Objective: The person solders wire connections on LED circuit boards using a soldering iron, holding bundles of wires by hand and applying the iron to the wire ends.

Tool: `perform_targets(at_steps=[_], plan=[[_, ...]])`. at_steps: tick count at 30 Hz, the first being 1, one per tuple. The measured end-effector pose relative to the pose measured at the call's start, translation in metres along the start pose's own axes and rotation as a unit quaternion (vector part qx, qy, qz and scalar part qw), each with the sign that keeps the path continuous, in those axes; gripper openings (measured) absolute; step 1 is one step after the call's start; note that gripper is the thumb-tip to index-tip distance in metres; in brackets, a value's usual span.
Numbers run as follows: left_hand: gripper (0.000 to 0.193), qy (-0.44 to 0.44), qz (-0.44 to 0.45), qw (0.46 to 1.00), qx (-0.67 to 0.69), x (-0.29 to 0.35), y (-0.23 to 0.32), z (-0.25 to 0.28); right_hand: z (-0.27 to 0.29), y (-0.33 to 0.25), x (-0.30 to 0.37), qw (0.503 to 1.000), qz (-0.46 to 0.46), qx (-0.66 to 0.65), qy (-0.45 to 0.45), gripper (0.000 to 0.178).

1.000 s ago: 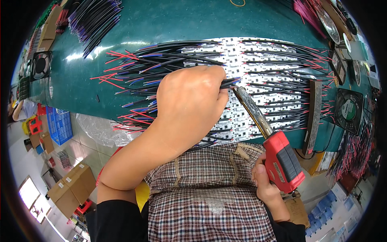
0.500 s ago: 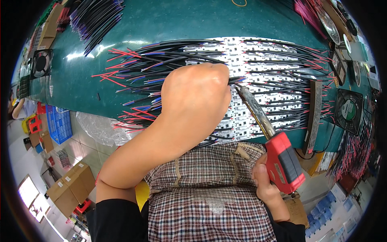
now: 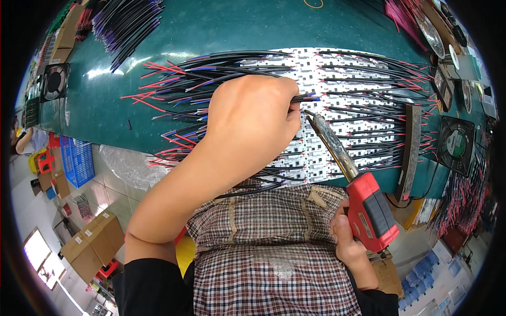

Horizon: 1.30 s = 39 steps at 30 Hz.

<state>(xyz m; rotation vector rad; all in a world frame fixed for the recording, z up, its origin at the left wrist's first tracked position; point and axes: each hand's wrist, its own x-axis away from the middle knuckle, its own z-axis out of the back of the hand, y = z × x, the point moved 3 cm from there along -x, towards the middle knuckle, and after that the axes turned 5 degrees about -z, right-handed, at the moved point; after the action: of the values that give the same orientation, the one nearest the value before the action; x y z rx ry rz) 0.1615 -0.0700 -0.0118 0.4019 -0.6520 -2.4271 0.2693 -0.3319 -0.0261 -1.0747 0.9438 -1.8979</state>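
My left hand [image 3: 255,113] is closed over the middle of the white circuit boards [image 3: 311,171]. From its thumb side a few black cables [image 3: 307,98] stick out, with blue and red wire ends. My right hand [image 3: 349,239] wraps around the red and black handle of a soldering gun [image 3: 371,213]. Its metal tip rests at or just above the boards, close to my left thumb and below the held cable ends. I cannot tell whether the tip touches a board. Fingertips of my left hand are hidden beneath it.
Rows of black cables [image 3: 363,108] with red ends spread from both sides of the boards. A dark bar [image 3: 409,150] lies across the right-hand cables, beside a black fan [image 3: 456,145]. Another cable bundle [image 3: 126,29] lies at the far left of the green table [image 3: 226,26].
My left hand has shifted slightly up and left, and more of the cable ends shows beyond its fingers. The soldering gun's tip has moved slightly left.
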Motion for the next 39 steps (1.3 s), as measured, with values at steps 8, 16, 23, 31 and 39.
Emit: perform_targets(at_steps=[8, 16, 23, 31, 39], plan=[[0.012, 0.003, -0.016, 0.999, -0.031, 0.004, 0.004, -0.003, 0.004, 0.003, 0.001, 0.996, -0.086, 0.005, -0.003, 0.016], [0.012, 0.001, -0.028, 0.998, -0.049, 0.004, 0.005, -0.004, 0.008, 0.006, 0.007, 0.998, -0.06, 0.013, 0.013, 0.021], [0.014, -0.004, -0.023, 0.998, -0.058, 0.005, 0.004, -0.005, 0.008, 0.004, 0.01, 0.997, -0.07, -0.019, 0.016, 0.019], [0.02, 0.005, 0.007, 1.0, 0.005, 0.002, 0.003, 0.004, 0.004, 0.002, 0.008, 0.993, -0.036, -0.101, 0.051, 0.032], [0.01, 0.173, -0.057, 0.983, 0.033, 0.005, 0.015, 0.023, 0.006, 0.002, 0.013, 0.991, -0.011, -0.12, 0.066, 0.031]])
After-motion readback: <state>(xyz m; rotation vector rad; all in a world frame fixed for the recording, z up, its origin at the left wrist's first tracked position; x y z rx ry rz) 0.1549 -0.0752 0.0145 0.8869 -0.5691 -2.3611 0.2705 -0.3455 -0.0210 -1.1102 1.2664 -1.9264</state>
